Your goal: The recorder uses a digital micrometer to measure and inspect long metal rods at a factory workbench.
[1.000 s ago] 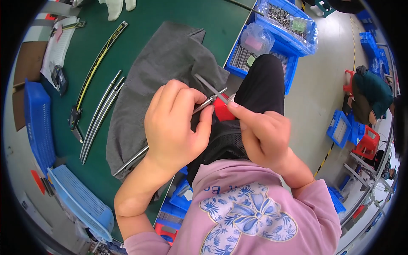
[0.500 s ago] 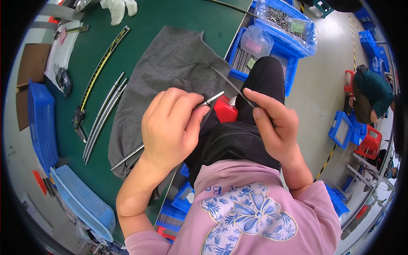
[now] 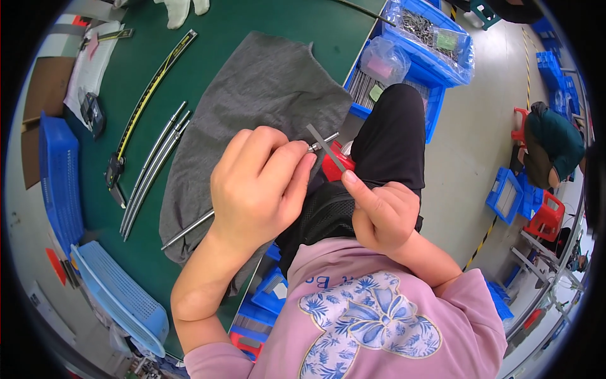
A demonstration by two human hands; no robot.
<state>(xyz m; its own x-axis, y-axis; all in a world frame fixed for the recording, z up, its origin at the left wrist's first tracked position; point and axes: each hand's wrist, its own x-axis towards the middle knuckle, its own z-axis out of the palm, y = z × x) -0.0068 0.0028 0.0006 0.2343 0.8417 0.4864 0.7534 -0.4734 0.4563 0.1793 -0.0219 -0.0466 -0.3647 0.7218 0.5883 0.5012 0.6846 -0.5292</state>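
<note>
Mid-frame, my left hand pinches a metal rod while my right hand grips a flat file across its end, apparently filing, which calls for steady strokes next.

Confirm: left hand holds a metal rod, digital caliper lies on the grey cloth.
No: the head view shows the digital caliper on the green tabletop, left of the grey cloth. The left hand does hold a metal rod.

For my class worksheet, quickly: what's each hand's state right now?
Left hand: closed, holding a thin, round, silver metal rod.
Right hand: closed, holding a narrow, flat, grey metal strip.
</note>
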